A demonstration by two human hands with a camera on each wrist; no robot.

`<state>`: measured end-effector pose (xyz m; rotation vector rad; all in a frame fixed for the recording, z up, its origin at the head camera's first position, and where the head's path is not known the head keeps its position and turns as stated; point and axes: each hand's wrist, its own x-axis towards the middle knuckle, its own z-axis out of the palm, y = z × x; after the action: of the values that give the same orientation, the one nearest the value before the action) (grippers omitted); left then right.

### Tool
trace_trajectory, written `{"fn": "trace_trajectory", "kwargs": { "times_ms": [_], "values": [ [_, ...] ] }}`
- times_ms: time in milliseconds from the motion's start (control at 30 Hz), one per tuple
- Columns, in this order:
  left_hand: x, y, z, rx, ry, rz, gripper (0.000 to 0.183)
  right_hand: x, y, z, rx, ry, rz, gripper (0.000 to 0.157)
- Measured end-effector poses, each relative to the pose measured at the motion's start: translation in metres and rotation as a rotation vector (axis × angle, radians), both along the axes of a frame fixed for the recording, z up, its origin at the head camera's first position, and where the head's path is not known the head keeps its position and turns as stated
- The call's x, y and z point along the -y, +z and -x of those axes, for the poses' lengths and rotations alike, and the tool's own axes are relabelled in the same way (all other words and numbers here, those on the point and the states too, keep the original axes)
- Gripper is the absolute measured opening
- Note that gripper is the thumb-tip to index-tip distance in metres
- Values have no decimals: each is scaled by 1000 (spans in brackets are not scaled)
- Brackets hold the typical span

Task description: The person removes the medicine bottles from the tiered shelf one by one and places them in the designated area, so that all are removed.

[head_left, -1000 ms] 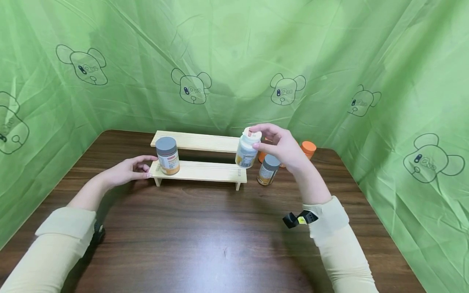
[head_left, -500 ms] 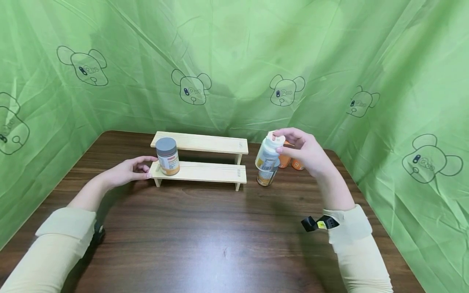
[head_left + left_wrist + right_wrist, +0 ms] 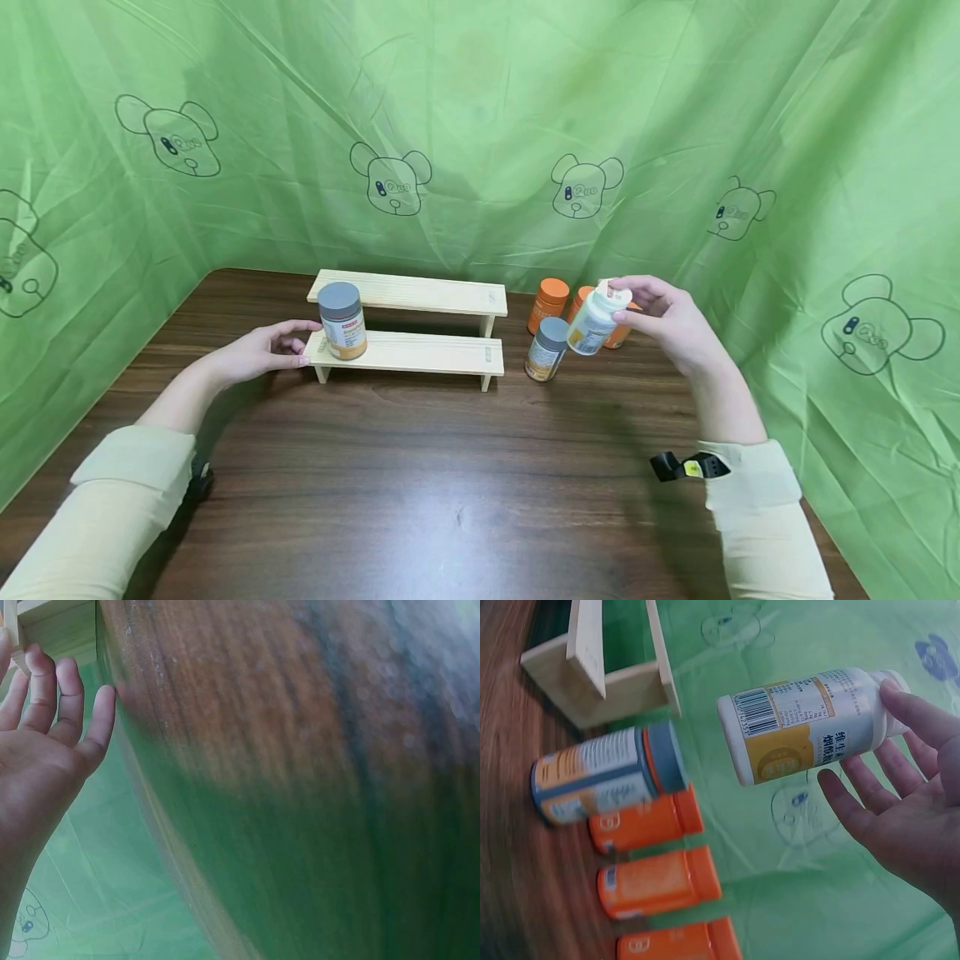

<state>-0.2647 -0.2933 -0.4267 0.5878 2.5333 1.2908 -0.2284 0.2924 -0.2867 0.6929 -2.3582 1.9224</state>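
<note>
My right hand grips a white pill bottle by its cap, thumb on one side and fingers on the other. The bottle is tilted and raised above the table; its yellow-and-white label faces the right wrist view. My left hand holds the left end of the lower step of a two-step wooden shelf, thumb at the front corner. In the left wrist view the other fingers of this hand are partly bent. A grey-capped supplement jar stands upright on that lower step, close to the left fingers.
Another grey-capped jar stands on the brown table right of the shelf. Behind it is an orange bottle; more orange bottles stand in line beside it. A green curtain surrounds the table's back and sides.
My right hand has carried the white bottle rightward from the shelf's right end, past the standing grey-capped jar, tilting it more. My left hand has stayed at the shelf.
</note>
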Motion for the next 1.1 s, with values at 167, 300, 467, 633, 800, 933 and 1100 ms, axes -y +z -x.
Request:
{"fn": "trace_trajectory", "kwargs": {
  "times_ms": [167,300,467,633,800,933,1100],
  "values": [
    [0,1,-2,7,7,-1,61,-14,-9,3,34,-54,8,35],
    [0,3,-4,3,7,-8,60,-23,-22,9,65,-90,-8,37],
    [-1,4,-4,-2,9,-9,59,-31,-42,16,107,-138,-62,39],
    [-1,3,-2,11,14,-1,61,-34,-60,21,123,-183,-124,41],
    [-1,2,-1,13,11,1,61,-34,-75,24,132,-191,-139,44],
    [0,2,-1,10,10,-3,61,-34,-88,28,151,-180,-147,43],
    [-1,1,-1,17,12,-9,61,-33,-101,32,172,-199,-169,44]
  ]
}}
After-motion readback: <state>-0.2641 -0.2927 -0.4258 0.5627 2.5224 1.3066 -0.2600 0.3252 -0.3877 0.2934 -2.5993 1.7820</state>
